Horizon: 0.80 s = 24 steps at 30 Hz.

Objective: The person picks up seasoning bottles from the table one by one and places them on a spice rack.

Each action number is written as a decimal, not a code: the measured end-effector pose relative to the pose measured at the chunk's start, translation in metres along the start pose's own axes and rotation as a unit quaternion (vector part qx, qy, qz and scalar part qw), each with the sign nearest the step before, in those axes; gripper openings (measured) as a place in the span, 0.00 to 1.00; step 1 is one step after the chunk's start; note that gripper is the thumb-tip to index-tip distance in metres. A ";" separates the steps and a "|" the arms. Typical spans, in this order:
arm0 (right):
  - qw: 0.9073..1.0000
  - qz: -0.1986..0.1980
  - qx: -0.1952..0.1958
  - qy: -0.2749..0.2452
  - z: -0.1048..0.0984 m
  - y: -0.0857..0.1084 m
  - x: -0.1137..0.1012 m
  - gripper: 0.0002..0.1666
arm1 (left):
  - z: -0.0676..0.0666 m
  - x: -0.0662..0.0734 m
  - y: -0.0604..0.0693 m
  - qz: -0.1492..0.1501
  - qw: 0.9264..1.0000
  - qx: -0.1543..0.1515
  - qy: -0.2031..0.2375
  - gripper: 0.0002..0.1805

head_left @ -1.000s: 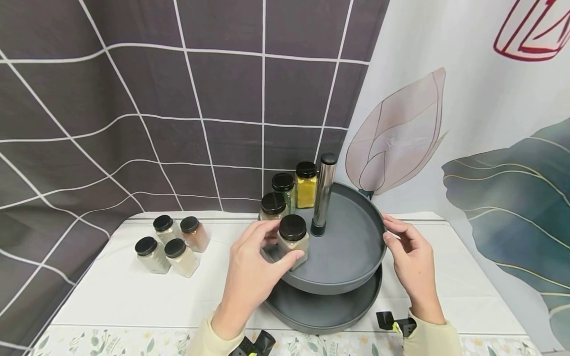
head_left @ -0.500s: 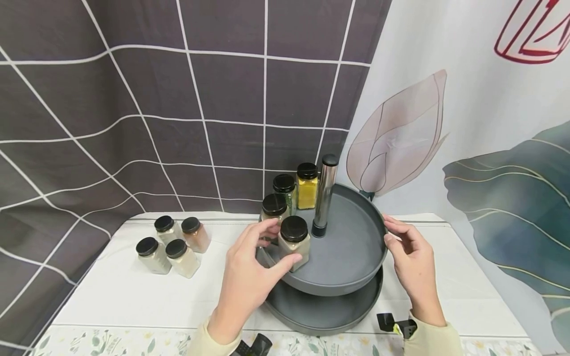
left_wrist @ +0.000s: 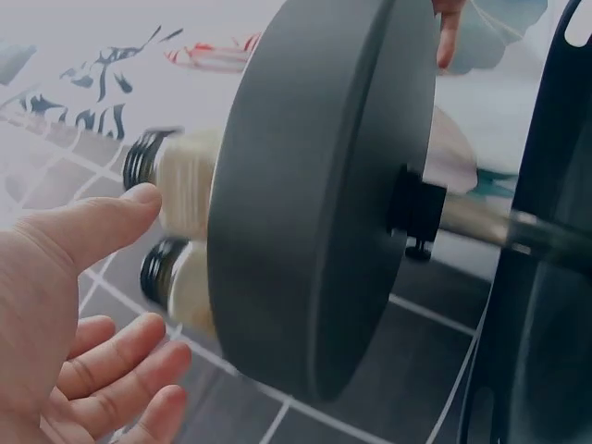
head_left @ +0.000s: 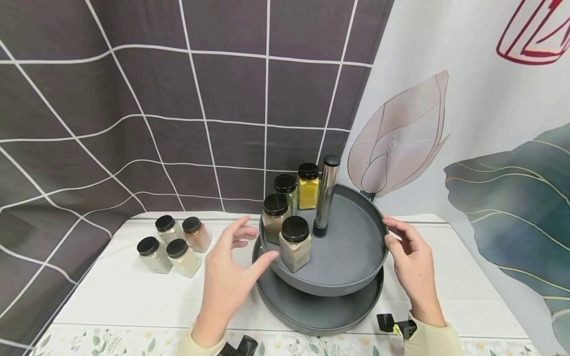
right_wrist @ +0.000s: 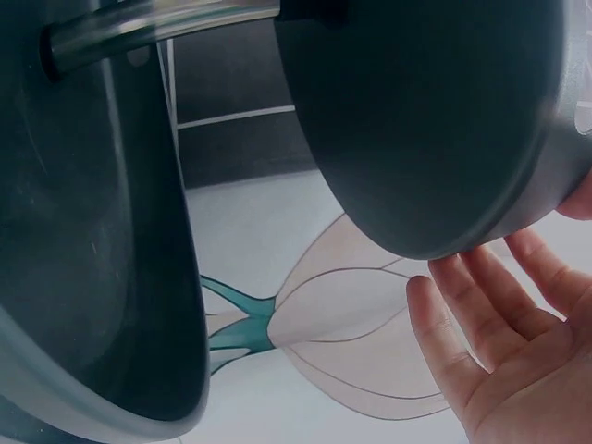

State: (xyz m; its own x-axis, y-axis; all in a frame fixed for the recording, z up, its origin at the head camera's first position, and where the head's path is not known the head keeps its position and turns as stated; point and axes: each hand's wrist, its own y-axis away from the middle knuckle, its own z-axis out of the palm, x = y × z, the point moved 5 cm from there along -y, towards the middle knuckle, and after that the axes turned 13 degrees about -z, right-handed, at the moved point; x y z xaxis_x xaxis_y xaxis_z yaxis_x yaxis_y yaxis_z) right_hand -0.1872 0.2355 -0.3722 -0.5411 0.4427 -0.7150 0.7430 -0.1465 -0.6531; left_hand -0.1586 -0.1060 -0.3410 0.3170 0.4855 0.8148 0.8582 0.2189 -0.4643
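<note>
A grey two-tier round tray stands on the table; its upper tier [head_left: 347, 257] bears several black-lidded spice jars left of the metal post [head_left: 326, 198]. At the front left of that tier is a jar of beige powder [head_left: 296, 252], with a brownish jar [head_left: 273, 225] behind it. My left hand [head_left: 229, 279] hangs just left of these jars, fingers spread and holding nothing. In the left wrist view its thumb points at a jar lid [left_wrist: 148, 162]. My right hand [head_left: 411, 262] touches the outer wall of the upper tier with its fingertips, also visible in the right wrist view.
Farther back on the tier stand a green herb jar [head_left: 286, 190] and a yellow powder jar [head_left: 308, 187]. Several more jars [head_left: 183, 258] cluster on the white tabletop [head_left: 116, 296] at left. The lower tier [head_left: 320, 316] sits beneath. A tile-patterned curtain [head_left: 231, 89] hangs behind.
My left hand has let go of the front beige jar and drawn back to the left, leaving it standing on the upper tier. The right hand stays at the rim.
</note>
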 end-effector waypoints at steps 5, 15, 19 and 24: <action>1.000 0.001 -0.012 0.003 0.002 0.000 0.001 0.22 | -0.012 -0.015 -0.001 -0.018 1.000 0.022 0.010 0.41; 1.000 -0.010 -0.026 0.014 0.004 0.000 0.003 0.24 | -0.040 -0.036 -0.012 -0.040 0.997 0.065 -0.014 0.40; 0.999 -0.011 -0.029 0.009 0.004 0.000 0.003 0.24 | -0.052 -0.045 -0.016 -0.060 0.995 0.080 -0.021 0.38; 0.999 -0.009 -0.033 0.002 0.005 0.000 0.002 0.25 | -0.066 -0.053 -0.018 -0.093 0.991 0.095 -0.033 0.36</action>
State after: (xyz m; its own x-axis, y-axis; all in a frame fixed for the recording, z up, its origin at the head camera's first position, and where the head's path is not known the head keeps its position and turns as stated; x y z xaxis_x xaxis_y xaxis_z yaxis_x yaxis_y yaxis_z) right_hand -0.1904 0.2325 -0.3746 -0.5535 0.4488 -0.7016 0.7571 -0.0799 -0.6484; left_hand -0.1642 -0.1919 -0.3533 0.1283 0.4747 0.8707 0.8061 0.4615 -0.3704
